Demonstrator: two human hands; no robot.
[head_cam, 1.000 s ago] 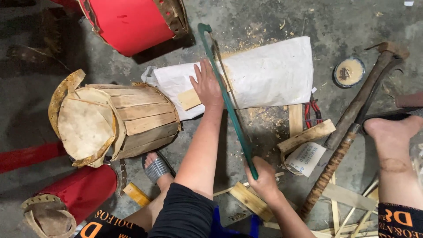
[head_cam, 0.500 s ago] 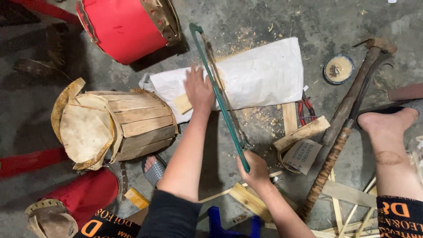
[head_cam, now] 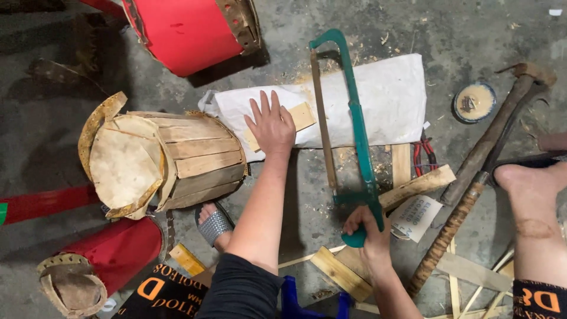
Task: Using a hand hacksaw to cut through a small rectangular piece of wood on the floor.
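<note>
Left hand pressed flat and open on wood strip atop white sack mid-frame, right hand closed round green hacksaw handle lower centre, blade running up-frame just right of strip

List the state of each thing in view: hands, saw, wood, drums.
Left hand: flat, pressing the small pale wooden slat onto the white sack.
Right hand: closed on the green-framed hacksaw handle.
Hacksaw: blade beside the slat's end.
Bare wooden-stave drum: lying sideways, skin torn.
Red drum: tipped over.
</note>
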